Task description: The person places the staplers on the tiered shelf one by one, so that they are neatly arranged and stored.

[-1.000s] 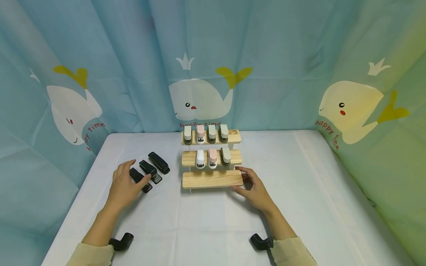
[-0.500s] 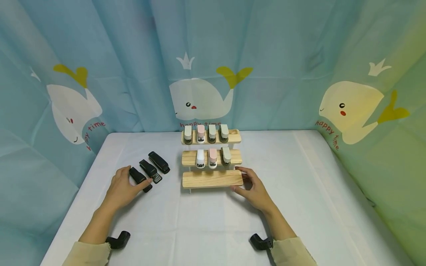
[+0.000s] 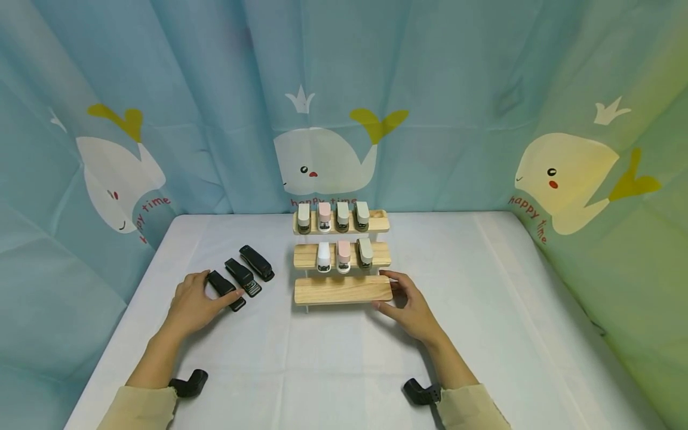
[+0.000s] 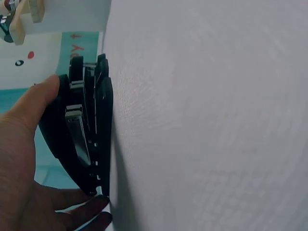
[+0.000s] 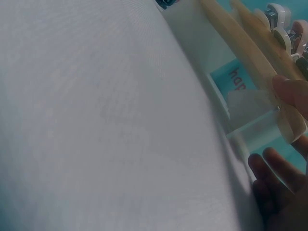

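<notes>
On the left of the table, my left hand (image 3: 190, 306) grips the nearest black stapler (image 3: 221, 285) between thumb and fingers. In the left wrist view the thumb lies on this stapler's (image 4: 60, 130) top arm and the fingertips are at its rear end. Two more black staplers (image 3: 243, 276) lie just beyond it. My right hand (image 3: 412, 309) pinches the right end of the lowest shelf of a wooden three-step display stand (image 3: 344, 289). Seen from the right wrist, the thumb (image 5: 292, 94) presses the shelf's edge, while other fingers reach below it.
Small staplers in white, pink and grey-green stand on the stand's top and middle shelves, among them a pink stapler (image 3: 343, 254). The lowest shelf is bare. A white cloth (image 3: 333, 370) covers the table. A blue curtain (image 3: 451, 119) with whale prints hangs behind.
My left hand has come down and slightly left, and its fingers have closed in on the nearest black stapler's rear end. The right hand and stand stay in place.
</notes>
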A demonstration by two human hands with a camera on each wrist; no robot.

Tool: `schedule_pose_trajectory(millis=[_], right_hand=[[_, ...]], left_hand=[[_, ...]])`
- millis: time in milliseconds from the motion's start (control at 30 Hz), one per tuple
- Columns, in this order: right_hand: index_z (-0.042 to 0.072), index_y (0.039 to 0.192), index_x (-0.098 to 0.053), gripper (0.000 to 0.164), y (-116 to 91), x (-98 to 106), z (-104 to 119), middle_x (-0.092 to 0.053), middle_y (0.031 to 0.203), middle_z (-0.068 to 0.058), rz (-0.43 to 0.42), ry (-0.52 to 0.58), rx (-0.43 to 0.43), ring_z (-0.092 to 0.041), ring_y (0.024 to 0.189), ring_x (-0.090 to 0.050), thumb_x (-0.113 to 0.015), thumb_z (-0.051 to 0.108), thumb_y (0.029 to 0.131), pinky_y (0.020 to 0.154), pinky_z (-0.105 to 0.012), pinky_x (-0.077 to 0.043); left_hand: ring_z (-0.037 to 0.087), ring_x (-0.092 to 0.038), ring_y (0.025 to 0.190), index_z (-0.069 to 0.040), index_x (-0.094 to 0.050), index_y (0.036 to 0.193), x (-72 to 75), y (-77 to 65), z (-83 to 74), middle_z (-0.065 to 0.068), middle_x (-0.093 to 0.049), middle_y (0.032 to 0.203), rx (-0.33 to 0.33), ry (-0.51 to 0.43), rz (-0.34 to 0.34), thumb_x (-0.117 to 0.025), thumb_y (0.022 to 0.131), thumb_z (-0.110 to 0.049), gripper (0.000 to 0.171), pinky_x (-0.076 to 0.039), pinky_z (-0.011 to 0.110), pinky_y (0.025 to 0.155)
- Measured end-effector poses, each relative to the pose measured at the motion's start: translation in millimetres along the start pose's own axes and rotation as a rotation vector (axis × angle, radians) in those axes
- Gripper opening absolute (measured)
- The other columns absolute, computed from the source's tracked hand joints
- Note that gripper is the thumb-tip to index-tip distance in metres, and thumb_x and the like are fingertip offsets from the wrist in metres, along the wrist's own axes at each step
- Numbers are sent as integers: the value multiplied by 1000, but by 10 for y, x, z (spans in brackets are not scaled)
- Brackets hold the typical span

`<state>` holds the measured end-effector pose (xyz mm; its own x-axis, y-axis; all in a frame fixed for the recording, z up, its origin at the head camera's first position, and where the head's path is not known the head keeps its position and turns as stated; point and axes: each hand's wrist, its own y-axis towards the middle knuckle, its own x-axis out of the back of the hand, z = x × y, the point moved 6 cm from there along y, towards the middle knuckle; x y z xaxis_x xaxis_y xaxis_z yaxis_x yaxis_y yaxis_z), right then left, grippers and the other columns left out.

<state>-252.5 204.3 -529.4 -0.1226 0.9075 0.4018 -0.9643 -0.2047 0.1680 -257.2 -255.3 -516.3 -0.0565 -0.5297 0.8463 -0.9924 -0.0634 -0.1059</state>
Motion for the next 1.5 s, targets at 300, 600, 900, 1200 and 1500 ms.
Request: schedule_pose_trajectory(millis=[300, 600, 900, 1200, 1500], right_hand=[[19, 148, -52, 69, -2, 4, 13, -63, 134, -13, -2, -10, -3, -29, 117, -61, -85, 19, 87, 100, -42, -47], [19, 149, -51, 69, 3, -5, -23, -61, 137, -14, 4, -6, -10, -30, 121, -60, -84, 20, 88, 104, -49, -45], [19, 149, -52, 70, 7, -5, -21, -61, 138, -12, 4, -3, -18, -30, 121, -60, -85, 21, 87, 104, -49, -45], [16, 149, -51, 70, 1, 2, 4, -62, 135, -14, 6, -4, -14, -29, 119, -60, -85, 20, 88, 102, -46, -46], [18, 149, -51, 70, 5, -2, -11, -60, 138, -13, 6, -3, -11, -30, 121, -60, -84, 20, 88, 104, -49, -45]], left_hand=[[56, -34, 139, 9, -35, 154, 41, 29, 12, 36, -35, 153, -20, 17, -8, -67, 83, -78, 116, -35, 74, 106], [55, -40, 135, 8, -39, 150, 59, 44, 39, 34, -42, 148, -6, 15, -18, -70, 79, -79, 117, -40, 72, 102], [53, -41, 137, 9, -38, 149, 67, 29, 56, 34, -44, 148, 15, -37, -21, -69, 80, -79, 116, -40, 70, 105], [51, -51, 130, 5, -31, 154, 92, -6, 18, 33, -50, 144, 32, -75, 11, -68, 81, -79, 117, -45, 65, 101], [50, -47, 134, 3, -27, 157, 103, -87, -69, 31, -44, 151, 20, -137, 26, -71, 81, -77, 119, -43, 65, 105]])
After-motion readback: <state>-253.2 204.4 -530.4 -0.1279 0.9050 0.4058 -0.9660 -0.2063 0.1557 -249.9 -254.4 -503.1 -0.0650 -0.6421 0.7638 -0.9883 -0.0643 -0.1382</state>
